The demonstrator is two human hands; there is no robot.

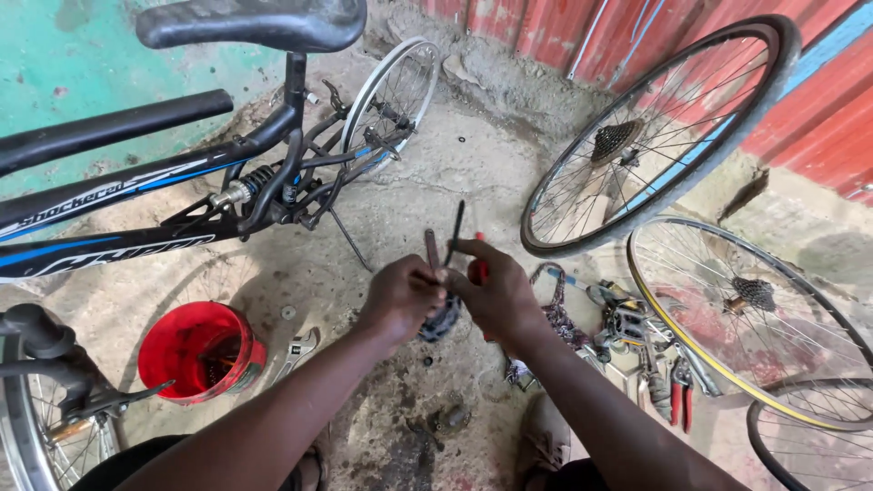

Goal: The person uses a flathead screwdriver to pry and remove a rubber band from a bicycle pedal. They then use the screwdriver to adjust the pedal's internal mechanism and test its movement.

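Two hands working one small dark bicycle part above the concrete floor.

Left hand (400,295) and right hand (496,295), both closed, meet on one dark toothed part (443,318); two dark tool handles (443,241) and one red handle (478,270) stick up between them. Just right: one pile of loose parts and tools (627,332), one pair of red-handled pliers (680,395). Left: one adjustable wrench (296,350), one red bucket (200,353). Four loose wheels (659,136) right, one black bicycle frame (136,195) behind.
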